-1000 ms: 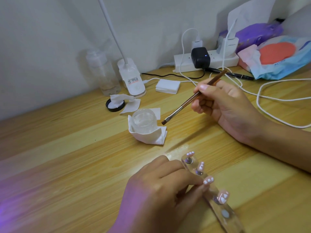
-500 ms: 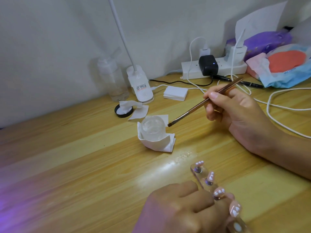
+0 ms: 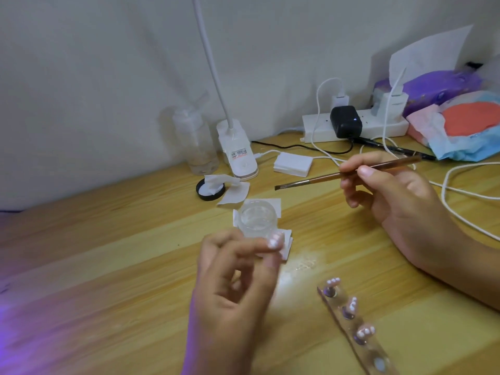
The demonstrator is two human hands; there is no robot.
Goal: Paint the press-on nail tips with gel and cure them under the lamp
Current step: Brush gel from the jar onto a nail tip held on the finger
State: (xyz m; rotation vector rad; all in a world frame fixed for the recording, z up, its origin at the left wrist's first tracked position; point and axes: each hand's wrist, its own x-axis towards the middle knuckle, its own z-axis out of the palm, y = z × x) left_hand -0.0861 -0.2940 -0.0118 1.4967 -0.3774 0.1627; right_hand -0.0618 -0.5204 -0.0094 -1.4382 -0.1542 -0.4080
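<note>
While the left hand (image 3: 235,288) hovers over the middle of the desk (image 3: 94,266), its thumb and fingers curl in and pinch one nail tip (image 3: 275,241), pink with white dots, right in front of the gel jar (image 3: 258,219). One jar only, clear, open at the top, seated on folded white wipes (image 3: 287,240). Over to the right hand (image 3: 392,196): thumb and fingertips are closed on one brown brush (image 3: 343,173), held in the air, bristles pointing left, up and to the right of the jar and apart from it. Toward the near edge, right of the left hand, one clear holder strip (image 3: 364,353) lies on a diagonal, and count them: three more dotted tips (image 3: 351,304) stand along it in a row. Along the back edge there is one lamp base (image 3: 238,158) with its white neck rising out of view, one clear bottle (image 3: 196,142) just left of it, one black lid (image 3: 209,189) with a wipe on it, and one stack of white pads (image 3: 292,165). One power strip (image 3: 378,128) carries three plugs: one black adapter (image 3: 345,121) and two white chargers (image 3: 389,102). In the far right corner sit soft packs (image 3: 460,123), with white cables (image 3: 460,190) looping in front.
</note>
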